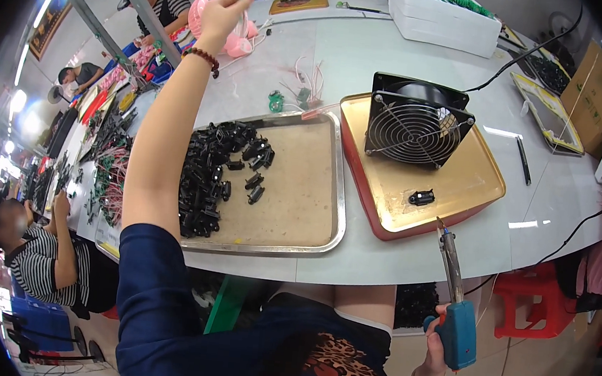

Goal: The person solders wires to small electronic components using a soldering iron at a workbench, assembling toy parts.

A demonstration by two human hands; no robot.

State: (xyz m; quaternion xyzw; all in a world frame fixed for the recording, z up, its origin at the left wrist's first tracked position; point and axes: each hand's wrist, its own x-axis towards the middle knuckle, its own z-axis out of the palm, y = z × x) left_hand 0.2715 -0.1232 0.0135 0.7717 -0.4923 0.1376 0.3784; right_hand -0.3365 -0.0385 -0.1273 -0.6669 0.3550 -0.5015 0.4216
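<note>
Gripping a teal soldering gun (461,334) in the right hand (435,352) at the lower right of the frame, with fingers closed around the handle. Pointing the metal tip upward to the front rim of a red tray with a gold inside (484,179), right of center; cannot tell whether touching it. Just beyond the tip, showing one small black part (422,197) lying on the gold surface. Stretching the left hand (222,22) to the upper left of the frame, over a pink device (238,45), with fingers partly extended; cannot tell whether grasping or only covering it. Behind the small black part, seeing a square black fan (415,130) with a round wire guard, standing on the gold surface. Left of that, finding a metal-rimmed tray (292,209), with many black parts (201,179) heaped at its left and a few lying apart toward its middle. Above it, seeing thin wires (314,82) and a green bundle (275,101) on the white tabletop (349,42). Farther out, noticing a white foam box (440,25) at the upper right, a slim dark stick (524,161) at the right, a red stool (534,301) at the lower right, and a person in a striped top (58,267) at the left.
</note>
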